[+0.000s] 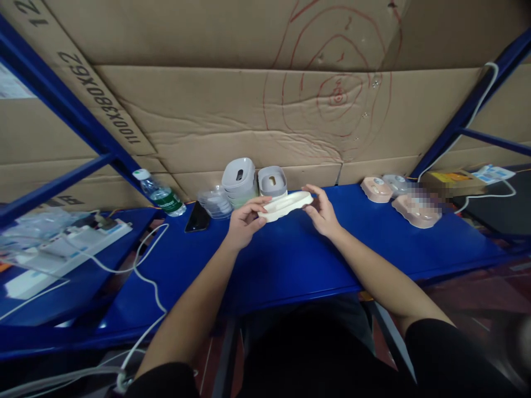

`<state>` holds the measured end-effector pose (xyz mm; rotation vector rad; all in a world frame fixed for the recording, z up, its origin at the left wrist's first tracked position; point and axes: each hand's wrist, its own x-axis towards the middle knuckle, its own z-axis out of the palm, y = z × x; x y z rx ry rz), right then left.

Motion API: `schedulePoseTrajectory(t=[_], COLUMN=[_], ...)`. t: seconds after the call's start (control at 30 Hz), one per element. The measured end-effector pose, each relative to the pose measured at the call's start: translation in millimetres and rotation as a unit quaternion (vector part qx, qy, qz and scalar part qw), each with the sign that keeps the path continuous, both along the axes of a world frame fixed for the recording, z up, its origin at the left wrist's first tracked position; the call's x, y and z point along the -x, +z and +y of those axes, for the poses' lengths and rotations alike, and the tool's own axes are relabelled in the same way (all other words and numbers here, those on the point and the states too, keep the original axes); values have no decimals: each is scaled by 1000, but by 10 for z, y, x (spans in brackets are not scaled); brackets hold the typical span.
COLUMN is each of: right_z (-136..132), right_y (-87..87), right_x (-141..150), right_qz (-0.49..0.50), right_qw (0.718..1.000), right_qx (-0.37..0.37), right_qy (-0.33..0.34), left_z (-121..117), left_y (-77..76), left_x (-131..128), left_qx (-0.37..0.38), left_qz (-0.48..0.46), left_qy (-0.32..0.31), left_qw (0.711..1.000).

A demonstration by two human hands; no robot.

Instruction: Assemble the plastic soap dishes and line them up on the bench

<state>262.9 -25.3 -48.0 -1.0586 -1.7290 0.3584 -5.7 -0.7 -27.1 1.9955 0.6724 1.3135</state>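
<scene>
Both my hands hold a cream-white oval plastic tray [287, 203] just above the blue table [290, 254]. My left hand [244, 220] grips its left end, thumb on top and fingers curled under. My right hand [322, 211] pinches its right end with the fingers closed round the rim. Right behind the tray stand a stack of grey-white lidded containers [239, 180] and a grey container [272, 181].
A stack of clear lids [214, 202], a black phone [198, 216] and a water bottle [160, 193] sit at the back left. Pink-beige trays [417, 210] lie at the right. A power strip [89, 235] and white cables [145, 276] lie at the left. Cardboard walls stand behind.
</scene>
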Motion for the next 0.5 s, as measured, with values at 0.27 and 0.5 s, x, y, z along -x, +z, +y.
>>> schedulePoseTrajectory(t=[0.27, 0.5], right_z=[247, 309], right_y=[261, -39], right_x=[-936, -2173], right_qz=[-51, -170], right_qw=[966, 861], right_qx=[-93, 99], right_qy=[-237, -470], left_z=[241, 542], left_y=[37, 41], left_x=[497, 921], left_qx=[-285, -199], left_qz=[-38, -36], left_qy=[383, 507], left_qw=[878, 838])
